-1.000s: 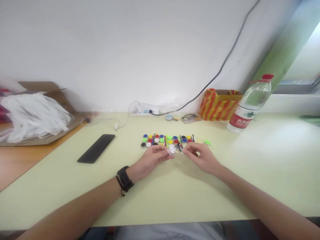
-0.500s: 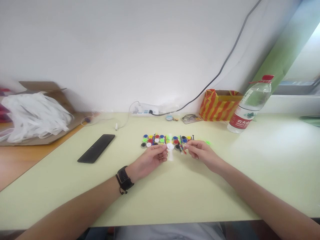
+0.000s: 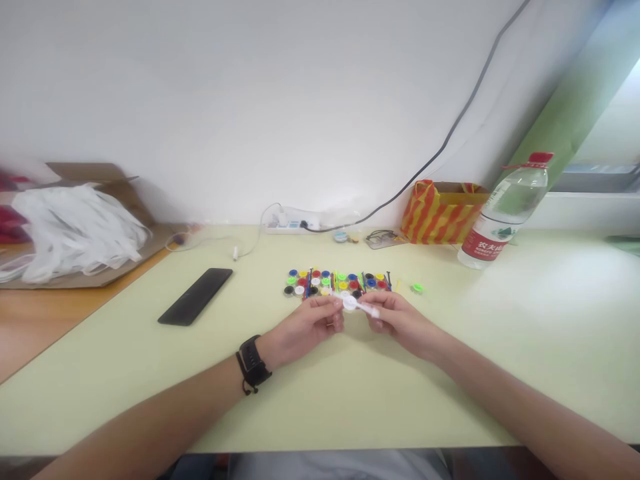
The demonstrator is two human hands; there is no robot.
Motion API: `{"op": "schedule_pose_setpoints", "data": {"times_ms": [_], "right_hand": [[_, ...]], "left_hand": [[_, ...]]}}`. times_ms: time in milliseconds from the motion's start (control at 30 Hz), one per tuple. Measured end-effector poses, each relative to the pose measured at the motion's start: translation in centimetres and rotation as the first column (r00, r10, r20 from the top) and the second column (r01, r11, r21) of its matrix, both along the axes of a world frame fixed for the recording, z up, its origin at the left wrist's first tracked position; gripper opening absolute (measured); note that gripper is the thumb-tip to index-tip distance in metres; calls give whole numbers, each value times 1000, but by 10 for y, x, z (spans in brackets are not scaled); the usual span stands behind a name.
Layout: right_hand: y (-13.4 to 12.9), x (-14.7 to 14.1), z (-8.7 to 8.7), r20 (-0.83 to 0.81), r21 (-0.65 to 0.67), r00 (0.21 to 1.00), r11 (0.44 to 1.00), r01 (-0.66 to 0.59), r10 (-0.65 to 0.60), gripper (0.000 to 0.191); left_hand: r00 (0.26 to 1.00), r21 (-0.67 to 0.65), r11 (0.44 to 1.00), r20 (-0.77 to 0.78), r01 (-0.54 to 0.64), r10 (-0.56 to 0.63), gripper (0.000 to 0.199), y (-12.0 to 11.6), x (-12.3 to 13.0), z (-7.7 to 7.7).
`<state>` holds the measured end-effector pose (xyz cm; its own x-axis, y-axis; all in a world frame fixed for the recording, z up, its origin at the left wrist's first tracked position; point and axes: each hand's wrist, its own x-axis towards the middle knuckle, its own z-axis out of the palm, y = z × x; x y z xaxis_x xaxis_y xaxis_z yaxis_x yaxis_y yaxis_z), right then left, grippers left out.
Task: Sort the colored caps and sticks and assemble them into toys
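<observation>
Pale, plain wall point(image 3: 250, 100) fills the background, with a dark cord point(image 3: 467, 107) slanting down across it from the upper right. Below it spreads the light yellow-green counter point(image 3: 450, 393). At the far left, an open cardboard box point(image 3: 90, 173) holds a heap of white bands point(image 3: 80, 223). Toward the right, near the wall, stands a clear bottle point(image 3: 503, 217) with a red cap, and just beside it sits a red-and-yellow striped bag point(image 3: 437, 217).

Both my arms reach in from the near edge, a black watch point(image 3: 253, 357) on my left wrist. Left of them lies a flat black slab point(image 3: 196, 298), and a white power strip point(image 3: 291, 225) rests against the wall. Beyond my fingers, small coloured discs point(image 3: 343, 285) sit in close rows with thin sticks among them; one green disc point(image 3: 417, 289) lies apart to the right.

Between my hands, above the counter and just this side of those rows, is a white piece point(image 3: 350, 303), a round disc with a narrow strip. My left grip point(image 3: 309, 321) pinches it beside the disc; my right grip point(image 3: 403, 323) is narrow, fingertips at the strip's end, though I cannot tell whether they clasp it.
</observation>
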<state>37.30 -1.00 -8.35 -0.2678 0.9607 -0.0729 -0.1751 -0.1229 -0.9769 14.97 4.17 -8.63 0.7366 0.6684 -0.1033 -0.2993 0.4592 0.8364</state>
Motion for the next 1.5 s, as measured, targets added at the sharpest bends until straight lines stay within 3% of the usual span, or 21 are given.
{"op": "schedule_pose_setpoints", "data": {"times_ms": [333,433,600,767,967,1067,1233,1500], "right_hand": [[-3,-6,4,-66,-21,996,998,-60,58,28],[6,6,4,-58,2,998,999,-36,36,30],[34,72,11,24,89,987,984,157,-160,33],[54,152,8,142,154,913,920,361,-383,35],[54,209,-17,291,-65,902,934,352,-320,39],[53,216,-21,332,-141,907,937,318,-258,40],[51,203,-12,474,-189,873,956,226,-113,47],[48,201,-11,655,-131,738,938,321,-161,44]], "left_hand": [[1000,6,1000,-26,15,-15,19,-4,5,-2],[997,5,1000,-73,3,-3,21,-5,5,-4],[984,-24,1000,-175,10,-14,26,-3,3,-8],[982,-30,999,-184,39,-44,28,0,1,-8],[979,-25,997,-192,67,-71,26,0,-1,-5],[979,-30,997,-191,68,-73,27,0,0,-4],[978,-18,997,-195,74,-77,26,0,1,-3],[978,-1,997,-193,77,-76,26,-1,-1,-5]]}}
